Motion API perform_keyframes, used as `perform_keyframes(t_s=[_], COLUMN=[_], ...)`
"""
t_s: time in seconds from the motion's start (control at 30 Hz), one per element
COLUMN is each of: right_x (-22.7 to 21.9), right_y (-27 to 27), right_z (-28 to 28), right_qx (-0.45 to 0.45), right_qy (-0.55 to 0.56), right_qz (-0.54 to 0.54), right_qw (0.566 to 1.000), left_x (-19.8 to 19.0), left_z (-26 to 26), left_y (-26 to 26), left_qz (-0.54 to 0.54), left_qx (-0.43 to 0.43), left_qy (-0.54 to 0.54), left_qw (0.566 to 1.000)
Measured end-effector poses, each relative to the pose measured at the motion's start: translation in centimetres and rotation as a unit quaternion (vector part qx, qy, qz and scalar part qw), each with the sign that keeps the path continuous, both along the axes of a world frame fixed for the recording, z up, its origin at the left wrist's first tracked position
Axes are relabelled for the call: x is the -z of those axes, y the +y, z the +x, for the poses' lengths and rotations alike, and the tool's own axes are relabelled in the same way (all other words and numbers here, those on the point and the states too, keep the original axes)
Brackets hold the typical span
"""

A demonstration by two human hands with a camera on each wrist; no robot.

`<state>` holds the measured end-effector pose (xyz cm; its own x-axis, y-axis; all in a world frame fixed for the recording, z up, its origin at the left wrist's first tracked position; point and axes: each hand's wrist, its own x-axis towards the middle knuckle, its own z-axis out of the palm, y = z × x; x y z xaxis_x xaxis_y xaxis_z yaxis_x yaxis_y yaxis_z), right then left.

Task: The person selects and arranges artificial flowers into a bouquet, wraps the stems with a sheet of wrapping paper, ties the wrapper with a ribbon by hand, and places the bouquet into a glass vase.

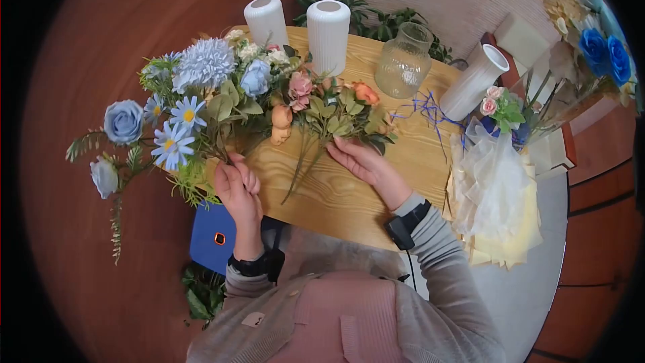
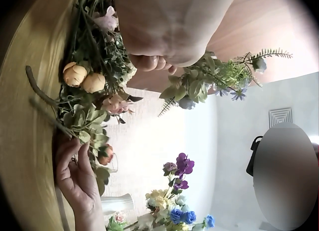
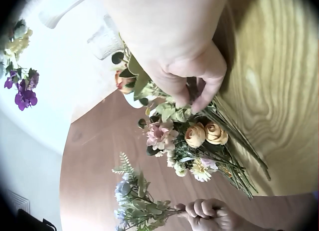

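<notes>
Two hands at work: both on artificial flower stems over the wooden table (image 1: pixel 349 195).
Left hand (image 1: pixel 238 188): fingers curled round the stems of the blue bunch (image 1: pixel 181 94), at 9 o'clock from the table's middle; the right-wrist view shows the fist closed on them.
Right hand (image 1: pixel 363 161): head view shows it lying palm-up and relaxed against the pink and orange spray (image 1: pixel 329 111); the right-wrist view alone shows thumb and fingers pinching a stem.
Spray position: flat on the table, blooms toward 12 o'clock, stems toward 6.
Left-wrist view only: purple flowers (image 2: pixel 182 167) and a wall vent (image 2: pixel 280 116).
White ribbed vases (image 1: pixel 328 33): upright at 12 o'clock.
Glass jar (image 1: pixel 403 60): at 1 o'clock, beside them.
Blue ribbon (image 1: pixel 430 111): loose, at 2 o'clock.
Tissue wrap (image 1: pixel 494 195): at 3 o'clock.
</notes>
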<state>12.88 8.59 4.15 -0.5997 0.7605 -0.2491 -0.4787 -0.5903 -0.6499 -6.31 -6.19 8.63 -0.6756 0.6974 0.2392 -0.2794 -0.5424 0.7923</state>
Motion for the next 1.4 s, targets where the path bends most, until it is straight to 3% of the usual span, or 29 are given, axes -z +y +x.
perform_keyframes(t_s=[0.07,0.13,0.2,0.27,0.33,0.37,0.4,0.43,0.47,0.5,0.53,0.57,0.6,0.63,0.67,0.7,0.73,0.8,0.83,0.9,0.93,1.0,1.03,1.1,1.13,1.2,1.33,1.4], right_x=[1.4,1.9,1.7,0.6,-1.3,-2.3,-3.2,-4.2,-5.3,-6.4,-7.0,-5.0,-3.3,-5.0,-6.0,-5.5,-5.7,-6.3,-5.9,-4.7,-4.2,-3.9,-3.8,-3.4,-3.3,-2.8,-2.0,-1.5], right_y=[1.4,2.2,2.0,0.9,-0.9,-1.9,-2.9,-3.7,-4.5,-5.2,-5.4,-3.8,-3.7,-4.6,-5.0,-4.1,-4.1,-4.1,-3.9,-3.4,-3.3,-3.1,-3.0,-3.1,-3.1,-2.8,-2.6,-2.6], right_z=[0.5,1.0,2.1,3.2,4.4,4.7,4.8,5.0,5.4,6.0,6.3,5.3,5.7,4.9,4.5,4.8,4.6,4.1,3.8,3.9,4.2,4.7,4.9,5.3,5.5,5.5,5.4,5.5], right_qx=[-0.04,-0.098,-0.121,-0.146,-0.188,-0.187,-0.147,-0.103,-0.104,-0.033,0.039,0.002,-0.003,0.051,0.104,0.112,0.107,0.094,0.095,0.078,0.063,0.034,0.008,-0.01,-0.025,-0.045,-0.054,-0.054], right_qy=[0.037,0.118,0.127,0.132,-0.023,-0.024,-0.099,-0.171,-0.172,-0.276,-0.368,-0.228,-0.225,-0.16,-0.094,-0.203,-0.202,-0.043,-0.042,-0.046,-0.053,-0.028,-0.004,0.002,0.007,0.007,0.015,0.014], right_qz=[-0.041,-0.203,-0.213,-0.222,-0.041,-0.04,0.121,0.278,0.279,0.395,0.5,0.492,0.494,0.417,0.332,0.369,0.369,0.233,0.233,0.231,0.229,0.216,0.206,0.191,0.179,0.186,0.165,0.153], right_qw=[0.998,0.967,0.961,0.955,0.981,0.981,0.977,0.94,0.939,0.876,0.783,0.84,0.84,0.893,0.933,0.9,0.901,0.967,0.967,0.969,0.97,0.975,0.978,0.981,0.984,0.982,0.985,0.987], left_x=[0.2,0.1,0.1,1.1,2.7,3.2,3.6,4.1,4.6,4.9,4.8,4.4,4.1,3.6,2.9,2.6,2.6,2.7,2.7,2.7,2.4,1.4,1.4,1.5,1.5,1.6,2.5,3.7], left_z=[0.0,0.5,1.4,2.9,4.4,5.4,6.5,7.5,8.6,9.4,10.0,10.4,10.7,11.0,11.3,11.4,11.6,11.5,11.1,10.2,9.3,6.4,5.2,2.9,1.6,-0.9,-4.1,-4.9], left_y=[-0.2,-0.2,0.1,0.5,1.1,1.3,1.6,2.2,2.7,2.9,3.0,3.0,2.9,2.9,3.1,3.2,3.3,3.5,3.6,3.7,3.8,3.7,3.5,3.0,2.8,2.8,3.0,3.0], left_qz=[0.008,-0.007,-0.018,-0.029,-0.021,-0.1,-0.177,-0.174,-0.143,-0.11,-0.109,-0.142,-0.176,-0.176,-0.144,-0.113,-0.116,-0.153,-0.156,-0.127,-0.13,-0.106,-0.111,-0.235,-0.238,-0.248,-0.279,-0.294], left_qx=[0.019,0.036,0.054,0.145,0.191,0.212,0.231,0.231,0.21,0.185,0.181,0.227,0.271,0.265,0.258,0.25,0.245,0.274,0.271,0.193,0.191,0.117,0.116,0.095,0.092,-0.046,-0.103,-0.141], left_qy=[0.003,0.003,0.003,-0.028,-0.03,-0.018,-0.006,-0.007,0.081,0.169,0.168,0.165,0.162,0.161,0.238,0.314,0.312,0.264,0.265,0.396,0.396,0.535,0.535,0.398,0.398,0.476,0.513,0.593], left_qw=[1.0,0.999,0.998,0.989,0.981,0.972,0.957,0.957,0.964,0.962,0.963,0.949,0.932,0.934,0.925,0.909,0.911,0.912,0.912,0.889,0.889,0.83,0.829,0.882,0.881,0.842,0.805,0.736])
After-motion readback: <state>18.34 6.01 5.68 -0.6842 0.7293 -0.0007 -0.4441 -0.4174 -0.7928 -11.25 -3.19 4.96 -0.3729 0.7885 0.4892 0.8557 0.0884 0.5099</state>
